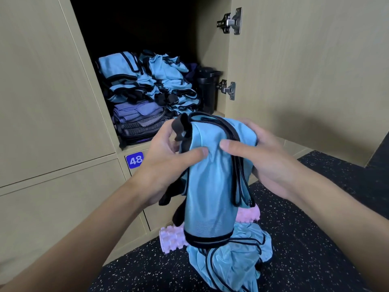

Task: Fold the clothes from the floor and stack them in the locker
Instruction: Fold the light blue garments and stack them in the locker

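Note:
I hold a light blue bib with black trim (207,186) folded lengthwise, hanging in front of the open locker (212,55). My left hand (168,163) grips its left side, thumb on the front. My right hand (263,157) grips its right side, thumb pressing the top front. Inside the locker sit stacks of folded blue bibs (145,79) above folded purple and grey clothes (139,121). More blue bibs (231,262) lie in a heap on the floor below.
A black bottle (207,89) stands at the locker's right side. The locker door (305,70) is swung open to the right. Pink foam rollers (171,239) lie on the black speckled floor (315,218). A blue tag reading 48 (134,160) marks the lower locker.

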Action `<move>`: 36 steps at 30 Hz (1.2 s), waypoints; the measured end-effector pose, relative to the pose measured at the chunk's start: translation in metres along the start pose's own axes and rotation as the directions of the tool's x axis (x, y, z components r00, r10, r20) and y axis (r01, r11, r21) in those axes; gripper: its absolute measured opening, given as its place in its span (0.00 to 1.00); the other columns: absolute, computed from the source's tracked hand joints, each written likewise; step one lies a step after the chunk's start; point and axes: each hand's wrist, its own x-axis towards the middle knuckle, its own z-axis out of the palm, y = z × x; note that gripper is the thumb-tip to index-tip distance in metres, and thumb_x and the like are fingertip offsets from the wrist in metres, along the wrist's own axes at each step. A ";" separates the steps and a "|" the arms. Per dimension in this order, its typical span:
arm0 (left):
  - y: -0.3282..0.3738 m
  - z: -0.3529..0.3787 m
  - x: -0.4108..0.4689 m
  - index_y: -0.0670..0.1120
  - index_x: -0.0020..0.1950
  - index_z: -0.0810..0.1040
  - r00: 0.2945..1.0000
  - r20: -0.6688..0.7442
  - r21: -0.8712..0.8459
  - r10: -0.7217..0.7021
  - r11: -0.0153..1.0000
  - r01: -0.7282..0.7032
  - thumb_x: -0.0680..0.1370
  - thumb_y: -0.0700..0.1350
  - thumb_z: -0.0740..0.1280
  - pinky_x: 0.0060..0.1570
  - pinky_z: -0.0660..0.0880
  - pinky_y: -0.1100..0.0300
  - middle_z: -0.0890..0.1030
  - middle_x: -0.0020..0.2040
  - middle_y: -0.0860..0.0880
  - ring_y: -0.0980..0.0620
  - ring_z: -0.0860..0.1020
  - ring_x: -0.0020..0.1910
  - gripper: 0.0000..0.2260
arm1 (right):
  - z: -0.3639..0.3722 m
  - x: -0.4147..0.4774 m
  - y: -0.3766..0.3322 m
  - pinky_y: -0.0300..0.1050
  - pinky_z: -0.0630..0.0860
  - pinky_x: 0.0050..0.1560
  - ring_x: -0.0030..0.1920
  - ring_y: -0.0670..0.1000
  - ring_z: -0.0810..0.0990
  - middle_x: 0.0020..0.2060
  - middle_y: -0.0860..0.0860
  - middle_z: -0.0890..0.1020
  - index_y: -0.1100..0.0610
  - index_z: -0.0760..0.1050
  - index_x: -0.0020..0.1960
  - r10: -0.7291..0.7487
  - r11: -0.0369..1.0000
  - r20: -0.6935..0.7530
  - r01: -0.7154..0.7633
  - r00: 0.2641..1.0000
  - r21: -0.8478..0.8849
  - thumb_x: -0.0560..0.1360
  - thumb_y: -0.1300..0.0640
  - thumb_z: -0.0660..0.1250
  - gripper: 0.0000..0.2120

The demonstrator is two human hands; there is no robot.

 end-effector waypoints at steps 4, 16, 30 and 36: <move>0.007 0.004 -0.001 0.44 0.67 0.68 0.986 -0.125 -0.198 -0.115 0.976 0.089 0.77 0.36 0.71 0.43 0.84 0.47 0.86 0.50 0.42 0.40 0.85 0.49 0.22 | 0.007 0.001 0.013 0.45 0.81 0.54 0.58 0.48 0.82 0.61 0.48 0.80 0.41 0.62 0.72 -0.027 0.999 0.091 0.029 0.995 -0.024 0.64 0.66 0.79 0.46; 0.002 -0.005 -0.005 0.76 0.74 0.44 0.996 0.094 0.104 0.005 0.994 -0.015 0.71 0.37 0.78 0.58 0.80 0.49 0.83 0.61 0.48 0.48 0.83 0.56 0.54 | 0.011 0.006 0.015 0.52 0.78 0.61 0.65 0.46 0.77 0.67 0.41 0.74 0.36 0.63 0.73 -0.147 0.987 -0.069 0.142 0.987 -0.079 0.70 0.68 0.76 0.43; 0.016 -0.004 -0.008 0.57 0.65 0.69 0.991 0.133 0.510 0.028 0.855 -0.093 0.64 0.41 0.82 0.49 0.80 0.59 0.77 0.56 0.55 0.60 0.79 0.51 0.36 | -0.008 -0.010 -0.015 0.51 0.79 0.60 0.59 0.57 0.82 0.58 0.57 0.83 0.55 0.75 0.65 0.037 0.999 0.293 -0.030 0.955 -0.030 0.67 0.74 0.72 0.30; 0.032 0.012 -0.018 0.51 0.47 0.78 0.992 0.075 0.509 0.104 0.851 -0.127 0.66 0.34 0.76 0.34 0.74 0.69 0.81 0.35 0.56 0.64 0.77 0.32 0.16 | -0.017 -0.017 -0.020 0.49 0.81 0.55 0.54 0.52 0.84 0.53 0.52 0.85 0.54 0.76 0.62 0.029 0.956 0.253 0.048 0.967 -0.290 0.68 0.71 0.76 0.26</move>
